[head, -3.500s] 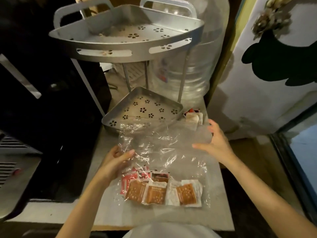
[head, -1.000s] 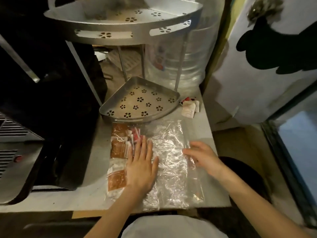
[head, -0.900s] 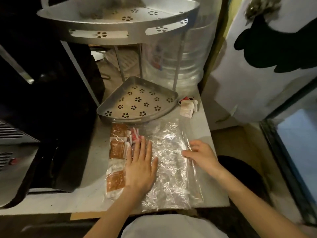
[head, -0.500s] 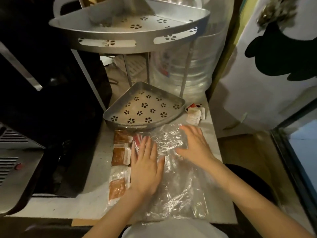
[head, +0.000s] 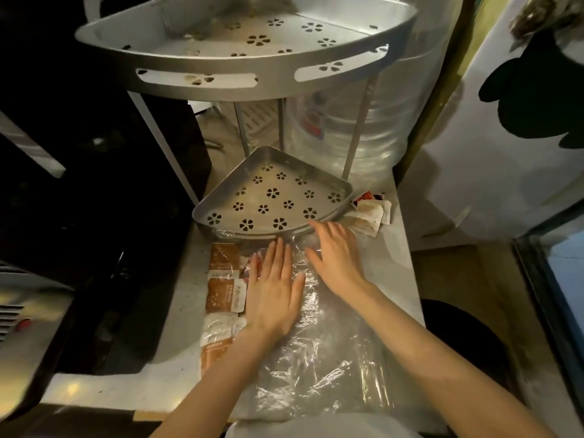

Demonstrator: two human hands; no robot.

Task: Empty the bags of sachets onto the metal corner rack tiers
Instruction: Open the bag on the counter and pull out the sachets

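A clear plastic bag lies flat on the grey counter in front of the metal corner rack. Brown and white sachets sit in a row inside its left side. My left hand presses flat on the bag beside the sachets, fingers spread. My right hand lies flat on the bag's far end, fingertips touching the rim of the lower rack tier. That tier holds nothing. The upper tier stands above it on thin legs.
A small pile of loose sachets lies on the counter right of the lower tier. A large clear water jug stands behind the rack. A black appliance fills the left. The counter's edge drops off on the right.
The bag was turned from sachets near me to sachets along its left. My left hand stayed pressed on it; my right hand slid forward along the bag to the lower tier's rim.
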